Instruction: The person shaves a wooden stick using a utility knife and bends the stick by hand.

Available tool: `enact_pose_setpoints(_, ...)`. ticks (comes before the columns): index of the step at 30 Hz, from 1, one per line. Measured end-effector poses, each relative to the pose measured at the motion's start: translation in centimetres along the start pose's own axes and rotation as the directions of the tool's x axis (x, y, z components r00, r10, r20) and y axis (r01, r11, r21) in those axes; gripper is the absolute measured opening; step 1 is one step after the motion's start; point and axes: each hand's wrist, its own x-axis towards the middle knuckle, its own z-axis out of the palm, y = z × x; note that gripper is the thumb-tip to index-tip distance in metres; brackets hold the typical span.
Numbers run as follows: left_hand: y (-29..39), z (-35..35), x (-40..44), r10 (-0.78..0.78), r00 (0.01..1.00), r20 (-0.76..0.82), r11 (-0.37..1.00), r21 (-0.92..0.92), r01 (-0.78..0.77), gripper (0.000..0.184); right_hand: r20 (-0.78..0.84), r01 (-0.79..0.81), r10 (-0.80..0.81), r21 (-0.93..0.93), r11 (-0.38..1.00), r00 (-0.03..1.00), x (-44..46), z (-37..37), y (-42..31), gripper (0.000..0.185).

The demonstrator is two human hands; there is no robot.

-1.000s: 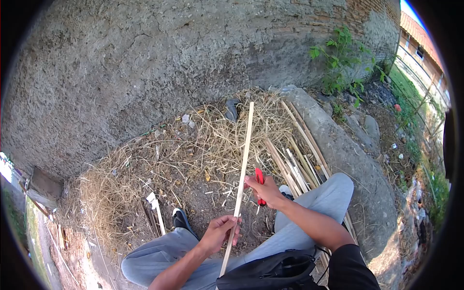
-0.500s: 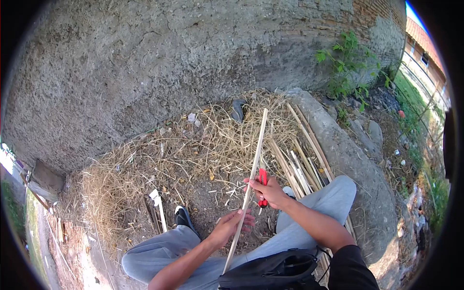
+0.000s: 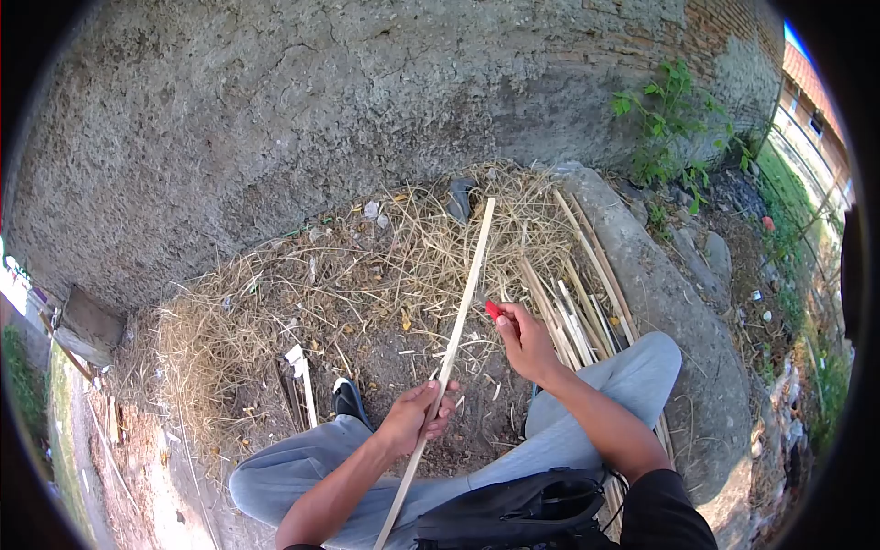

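Observation:
A long, pale wooden strip runs diagonally from my lap up toward the straw. My left hand is wrapped round its lower half. In my right hand is a red cutter knife; most of its handle is hidden by my fingers. The knife's front end points at the strip's upper part, close to its right edge. Whether the blade touches the wood I cannot tell.
Several wooden strips lie to the right of my legs, beside a concrete ledge. Dry straw and shavings cover the ground. A rough wall rises ahead. A black bag rests at my lap.
My right hand has turned the cutter knife toward the strip and shifted slightly up and right. My left hand has moved down and left with the strip, whose lower end has swung left.

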Motion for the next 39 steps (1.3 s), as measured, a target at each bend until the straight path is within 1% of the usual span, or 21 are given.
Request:
enact_pose_setpoints(2,-0.4,-0.3,0.2,0.016,1.000,-0.001,1.000,-0.005,-0.016,0.032,-0.018,0.072,-0.072,-0.008,0.997,0.997,-0.2,0.0,-0.7,0.029)
enact_pose_setpoints(3,-0.5,-0.5,0.3,0.032,0.999,-0.001,0.999,-0.009,-0.032,0.031,-0.018,0.073,-0.073,-0.006,0.997,0.997,-0.3,0.1,-1.0,0.029)
enact_pose_setpoints(5,-0.6,-0.7,0.5,0.019,1.000,0.012,0.999,-0.026,-0.018,0.030,-0.082,0.277,-0.286,-0.106,0.955,0.955,-0.5,0.3,-1.2,0.027)
enact_pose_setpoints(6,-0.6,-0.7,0.6,0.005,1.000,0.028,0.999,-0.045,-0.004,0.030,-0.083,0.277,-0.286,-0.106,0.955,0.955,-0.7,0.4,-1.2,0.027)
enact_pose_setpoints(8,-0.2,-0.8,0.7,-0.009,0.999,0.044,0.997,-0.072,0.012,0.029,0.033,0.345,-0.343,-0.130,0.930,0.939,-0.7,0.4,-1.0,0.029)
enact_pose_setpoints(9,-0.4,-0.7,0.5,-0.029,0.998,0.057,0.994,-0.108,0.035,0.028,0.043,0.344,-0.342,-0.129,0.930,0.939,-0.8,0.2,-0.8,0.029)
enact_pose_setpoints(11,-1.0,-1.1,0.6,-0.033,0.999,0.042,0.994,-0.099,0.037,0.028,0.161,0.307,-0.278,-0.202,0.930,0.947,-0.9,0.3,-0.6,0.030)
enact_pose_setpoints(12,-0.6,-1.0,0.7,-0.030,0.999,0.039,0.995,-0.089,0.034,0.028,0.100,0.405,-0.392,-0.205,0.891,0.914,-0.9,0.7,-0.5,0.029)
enact_pose_setpoints(15,-0.6,-0.7,0.8,-0.043,0.999,0.019,0.991,-0.128,0.046,0.027,0.059,0.473,-0.474,-0.253,0.844,0.878,-1.0,1.5,-0.5,0.027)
enact_pose_setpoints(16,-0.9,-0.8,0.8,-0.041,0.999,0.015,0.990,-0.136,0.043,0.027,0.046,0.447,-0.449,-0.232,0.864,0.892,-1.2,1.9,-0.7,0.021)
enact_pose_setpoints(17,-1.2,-1.0,0.8,-0.047,0.999,0.011,0.989,-0.142,0.049,0.027,0.050,0.442,-0.443,-0.228,0.868,0.895,-1.4,2.0,-0.7,0.021)
enact_pose_setpoints(19,-1.2,-1.1,0.7,-0.033,0.999,0.003,0.996,-0.079,0.033,0.026,0.131,0.406,-0.387,-0.196,0.893,0.913,-1.4,1.9,-0.8,0.018)
enact_pose_setpoints(20,-1.4,-0.9,0.7,-0.016,0.999,-0.043,1.000,-0.027,0.015,0.027,0.147,0.416,-0.391,-0.224,0.881,0.909,-1.5,1.9,-0.8,0.017)
enact_pose_setpoints(21,-1.6,-0.3,0.4,-0.018,0.999,-0.045,0.999,-0.037,0.016,0.027,0.157,0.415,-0.388,-0.224,0.882,0.908,-1.7,1.7,-1.0,0.017)
enact_pose_setpoints(23,-1.7,0.9,-0.3,0.055,0.983,-0.177,0.994,0.103,-0.037,0.028,0.187,0.409,-0.378,-0.172,0.896,0.907,-1.9,1.5,-1.5,0.017)
enact_pose_setpoints(24,-1.7,1.1,-0.6,0.051,0.982,-0.180,0.995,0.099,-0.033,0.028,0.191,0.406,-0.375,-0.169,0.898,0.907,-2.0,1.7,-1.6,0.017)
enact_pose_setpoints(26,-1.7,1.3,-0.9,0.080,0.981,-0.179,0.987,0.152,-0.053,0.028,0.118,0.468,-0.454,-0.163,0.868,0.883,-2.1,1.9,-1.8,0.016)
enact_pose_setpoints(29,-2.2,1.0,-0.8,0.086,0.975,-0.203,0.982,0.181,-0.049,0.028,0.126,0.474,-0.457,-0.209,0.855,0.881,-2.5,1.9,-2.1,0.020)
enact_pose_setpoints(33,-1.9,1.0,-1.0,0.030,0.976,-0.216,0.986,0.165,0.006,0.027,0.100,0.471,-0.460,-0.203,0.859,0.882,-2.7,2.1,-1.5,0.019)
enact_pose_setpoints(35,-1.3,0.7,-1.0,-0.034,0.990,-0.140,0.996,0.078,0.045,0.030,0.083,0.500,-0.493,-0.175,0.848,0.866,-2.4,2.2,-1.2,0.016)
enact_pose_setpoints(39,-1.3,1.1,-1.0,-0.040,0.990,-0.133,0.995,0.081,0.051,0.034,0.117,0.487,-0.473,-0.176,0.856,0.873,-2.6,2.4,-1.4,0.015)
